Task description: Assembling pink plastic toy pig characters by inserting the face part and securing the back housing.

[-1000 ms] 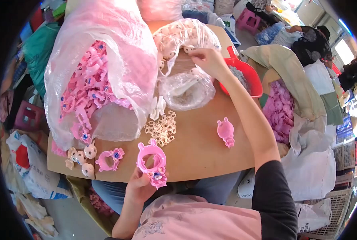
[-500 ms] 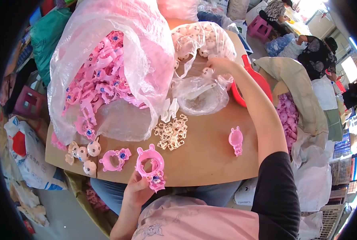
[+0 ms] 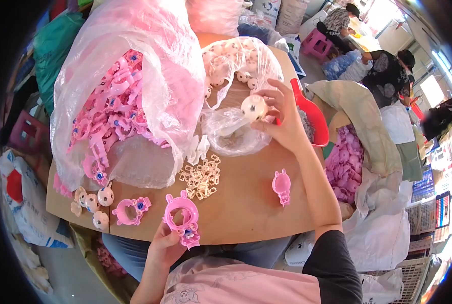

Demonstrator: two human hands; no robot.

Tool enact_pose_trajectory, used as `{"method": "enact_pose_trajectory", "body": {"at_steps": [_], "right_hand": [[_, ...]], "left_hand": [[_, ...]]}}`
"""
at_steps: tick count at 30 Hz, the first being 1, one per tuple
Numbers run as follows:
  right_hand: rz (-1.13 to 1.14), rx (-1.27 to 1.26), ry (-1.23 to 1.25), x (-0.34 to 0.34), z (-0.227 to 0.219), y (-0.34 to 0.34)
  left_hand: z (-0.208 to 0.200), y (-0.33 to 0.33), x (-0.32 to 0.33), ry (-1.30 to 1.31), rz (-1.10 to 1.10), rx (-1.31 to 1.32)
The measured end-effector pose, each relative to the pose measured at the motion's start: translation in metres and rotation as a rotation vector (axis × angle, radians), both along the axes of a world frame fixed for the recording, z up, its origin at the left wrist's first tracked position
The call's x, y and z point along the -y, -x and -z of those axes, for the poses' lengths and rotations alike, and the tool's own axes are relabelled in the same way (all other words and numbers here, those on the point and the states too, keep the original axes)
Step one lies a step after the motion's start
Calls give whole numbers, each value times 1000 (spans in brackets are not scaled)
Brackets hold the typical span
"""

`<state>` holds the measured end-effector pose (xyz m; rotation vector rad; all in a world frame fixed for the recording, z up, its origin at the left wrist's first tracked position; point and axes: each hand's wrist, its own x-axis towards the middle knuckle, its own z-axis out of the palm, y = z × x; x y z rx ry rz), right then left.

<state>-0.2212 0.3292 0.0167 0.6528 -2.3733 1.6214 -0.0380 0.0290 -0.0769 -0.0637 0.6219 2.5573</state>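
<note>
My left hand (image 3: 166, 247) grips a pink ring-shaped plastic toy frame (image 3: 191, 234) with two small ears at the near edge of the table. In my right hand (image 3: 285, 119) a cream ball (image 3: 253, 107) with a dark printed mark is pinched between thumb and fingers, above an opened clear plastic bag (image 3: 236, 144). A similar pink frame (image 3: 123, 216) lies left of my left hand, beside several cream balls (image 3: 101, 220). A pink eared plastic piece (image 3: 281, 185) rests alone on the right part of the tabletop.
A large clear bag (image 3: 175, 86) spills pink frames (image 3: 117, 106) at the left. Behind the opened bag sits a bag of cream balls (image 3: 266, 63). Small cream clips (image 3: 201, 177) lie mid-table. A red scoop (image 3: 314, 119) and a sack of pink parts (image 3: 345, 162) are at right. Two people work in the background.
My right hand has come back toward me from the bag of balls and now shows a cream ball in its fingers. My left hand keeps hold of the pink frame. The view has shifted slightly.
</note>
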Motion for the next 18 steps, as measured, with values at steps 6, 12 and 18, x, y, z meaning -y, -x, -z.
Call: {"method": "enact_pose_trajectory", "body": {"at_steps": [6, 12, 18], "right_hand": [[-87, -71, -87, 12, -11, -45], [-127, 79, 75, 13, -19, -45], [175, -76, -340, 6, 12, -13]], "left_hand": [[0, -7, 0, 27, 2, 8], [5, -7, 1, 4, 3, -25], [-4, -10, 0, 23, -42, 7]]}}
